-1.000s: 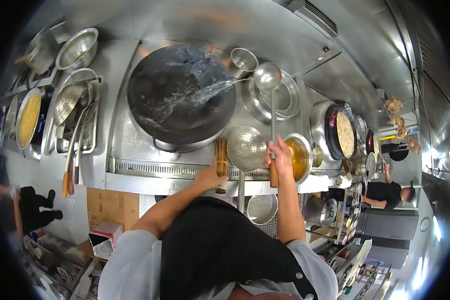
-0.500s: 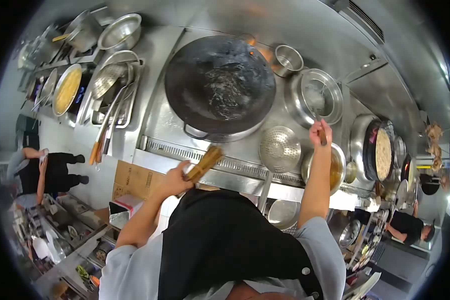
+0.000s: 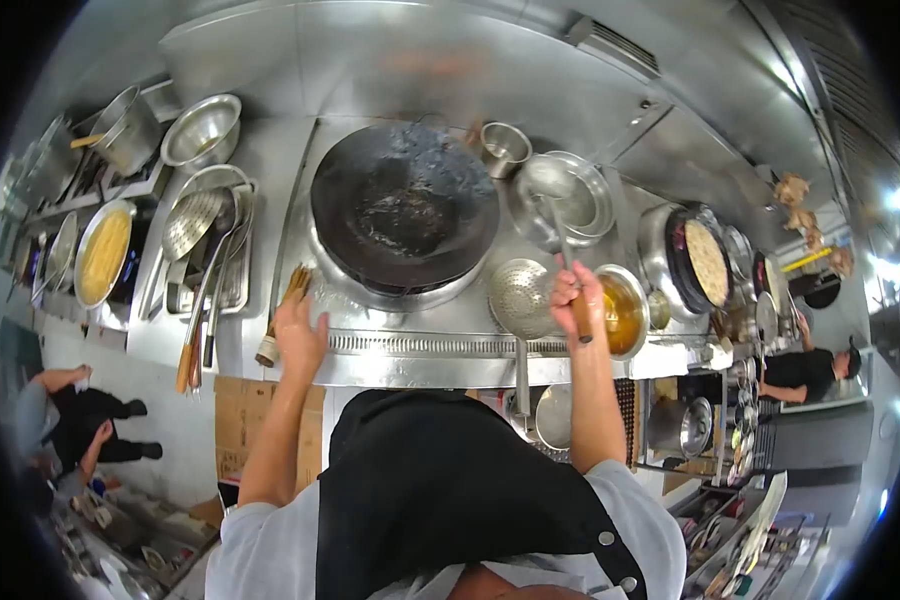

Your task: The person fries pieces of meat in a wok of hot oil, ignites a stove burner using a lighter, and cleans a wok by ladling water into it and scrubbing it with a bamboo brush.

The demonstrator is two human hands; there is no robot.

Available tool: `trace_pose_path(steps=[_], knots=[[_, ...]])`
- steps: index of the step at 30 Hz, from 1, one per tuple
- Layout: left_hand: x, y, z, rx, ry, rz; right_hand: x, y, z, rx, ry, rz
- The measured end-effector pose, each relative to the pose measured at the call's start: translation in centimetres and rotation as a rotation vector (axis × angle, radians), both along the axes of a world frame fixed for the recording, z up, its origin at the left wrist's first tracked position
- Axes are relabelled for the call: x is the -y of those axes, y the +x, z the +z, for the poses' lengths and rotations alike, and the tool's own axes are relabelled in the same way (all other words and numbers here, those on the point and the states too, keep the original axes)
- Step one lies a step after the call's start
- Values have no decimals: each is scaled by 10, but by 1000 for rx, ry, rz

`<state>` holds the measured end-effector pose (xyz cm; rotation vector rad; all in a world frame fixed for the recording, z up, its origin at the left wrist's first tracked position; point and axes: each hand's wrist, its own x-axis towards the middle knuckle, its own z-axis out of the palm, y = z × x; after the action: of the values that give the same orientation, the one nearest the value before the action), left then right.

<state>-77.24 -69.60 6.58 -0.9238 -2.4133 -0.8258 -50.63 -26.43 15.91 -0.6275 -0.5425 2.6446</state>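
Note:
My left hand (image 3: 300,338) rests at the counter's left front, thumb spread away from the fingers. Under and beside those fingers a bamboo wok brush (image 3: 296,284) lies against the steel surface, its bound end pointing toward me. My right hand (image 3: 580,305) is closed round the wooden handle of a ladle (image 3: 555,215). The ladle's bowl is over the left side of a round steel basin (image 3: 600,205). Between my hands is a large black wok (image 3: 400,245), wet inside, with faint steam at its far side.
A perforated strainer (image 3: 522,297) and a bowl of amber liquid (image 3: 625,318) are near my right hand. A small steel pot (image 3: 505,148) stands behind. At left are a tray of ladles (image 3: 232,280) and a pan of yellow food (image 3: 107,255). Other people (image 3: 95,420) stand at both sides.
My left hand has moved left with the brush, from in front of the wok to the counter beside it, and its grip has loosened. The ladle's bowl has shifted over the basin's left side.

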Motion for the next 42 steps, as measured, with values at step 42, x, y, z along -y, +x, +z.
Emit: trace_pose_path(steps=[42], knots=[[-123,29,28,186,-253,-414,-59,-2,-1,90,64,-103]])
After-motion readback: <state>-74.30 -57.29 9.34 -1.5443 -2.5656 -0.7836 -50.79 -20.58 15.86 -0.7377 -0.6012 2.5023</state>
